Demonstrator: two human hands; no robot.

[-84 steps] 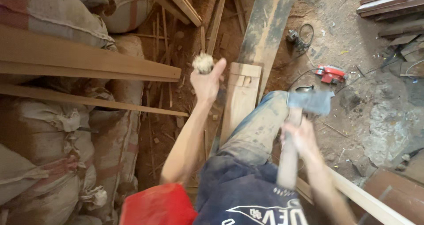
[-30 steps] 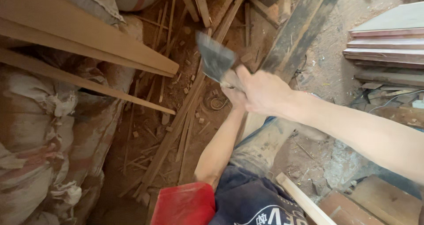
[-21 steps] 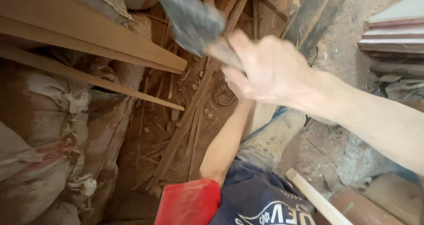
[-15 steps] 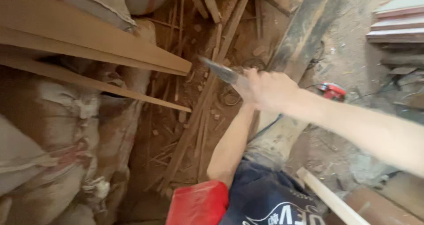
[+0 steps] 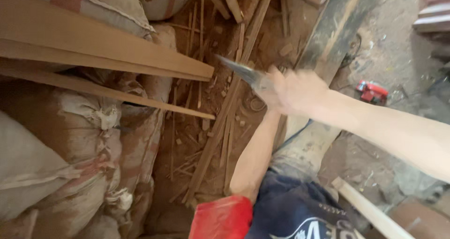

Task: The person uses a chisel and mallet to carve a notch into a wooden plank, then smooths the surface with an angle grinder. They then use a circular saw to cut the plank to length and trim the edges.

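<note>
My right hand (image 5: 296, 91) is closed around the handle of a hatchet (image 5: 241, 71). Its grey metal blade points up and to the left and is blurred by motion. The hand hangs over the dirt floor and a bundle of thin wood strips (image 5: 220, 126). My left forearm (image 5: 255, 157) reaches up from a red sleeve (image 5: 220, 218) and passes under the right hand. My left hand is hidden behind the right one, so what it holds does not show.
Filled sacks (image 5: 61, 150) pile up on the left, with long wooden planks (image 5: 103, 47) lying across them. A dark beam (image 5: 335, 28) runs up at top right. A small red power tool (image 5: 372, 92) lies on the floor. A pale wooden stick (image 5: 365, 211) crosses the bottom right.
The hatchet rose high, close to the camera, then came down. The blade now sits lower and shows nearly edge-on. My left forearm has stayed in place.
</note>
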